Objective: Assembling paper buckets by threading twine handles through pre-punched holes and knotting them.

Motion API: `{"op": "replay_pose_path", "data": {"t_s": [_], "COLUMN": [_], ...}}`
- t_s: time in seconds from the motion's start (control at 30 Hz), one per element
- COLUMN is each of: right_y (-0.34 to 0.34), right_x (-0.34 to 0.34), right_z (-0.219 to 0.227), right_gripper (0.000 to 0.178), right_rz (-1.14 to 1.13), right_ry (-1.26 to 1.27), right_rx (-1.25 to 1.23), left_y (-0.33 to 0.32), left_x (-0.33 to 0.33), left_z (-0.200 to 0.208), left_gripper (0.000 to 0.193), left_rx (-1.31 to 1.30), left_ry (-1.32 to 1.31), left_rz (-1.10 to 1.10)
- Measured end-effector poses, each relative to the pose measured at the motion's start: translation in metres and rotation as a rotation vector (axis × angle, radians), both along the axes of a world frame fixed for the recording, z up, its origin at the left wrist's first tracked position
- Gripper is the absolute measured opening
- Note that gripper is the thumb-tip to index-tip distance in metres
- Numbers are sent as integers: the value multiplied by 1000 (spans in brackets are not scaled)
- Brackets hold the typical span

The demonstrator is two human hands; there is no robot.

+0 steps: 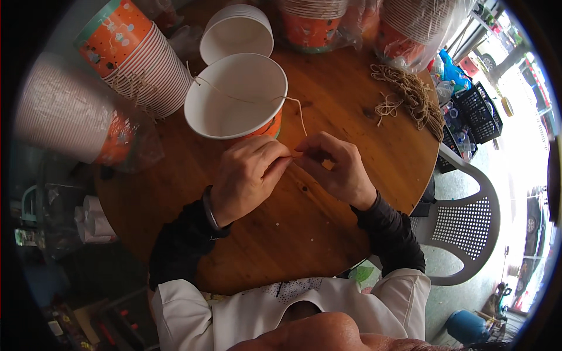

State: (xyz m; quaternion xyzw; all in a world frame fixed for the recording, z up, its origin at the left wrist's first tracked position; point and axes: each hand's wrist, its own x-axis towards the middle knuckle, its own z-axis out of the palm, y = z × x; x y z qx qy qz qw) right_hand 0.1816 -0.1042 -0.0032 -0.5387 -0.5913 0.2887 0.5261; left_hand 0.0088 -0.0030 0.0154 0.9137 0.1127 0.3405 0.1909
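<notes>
A white-lined paper bucket (228, 108) with an orange outside stands in front of my hands, tilted so its inside shows. A thin twine (302, 117) runs across its mouth and hangs over the right rim down to my fingers. My left hand (249, 175) is closed, thumb and forefinger pinched together just below the bucket. Close against it, my right hand (332, 167) pinches too. The fingertips of both meet on the twine's end, most of which they hide. Another bucket (237, 35), white inside, lies behind the first.
A tall stack of orange paper buckets (146, 64) leans at the left, with a plastic-wrapped stack (70, 111) beside it. More wrapped stacks (313, 26) stand at the back. A twine bundle (413, 96) lies at the table's right. Beyond the edge is a grey plastic chair (462, 222).
</notes>
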Motion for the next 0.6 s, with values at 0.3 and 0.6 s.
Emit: {"op": "replay_pose_path", "data": {"t_s": [0.3,0.6], "right_y": [3,47], "right_x": [8,17], "right_z": [-7,-16], "right_gripper": [10,13], "right_rz": [12,-52], "right_ry": [101,660], "right_rx": [-4,-49], "left_y": [-6,11], "left_x": [2,15], "left_z": [5,21], "left_gripper": [18,32], "left_rx": [240,182], "left_ry": [-5,51], "left_rz": [83,284]}}
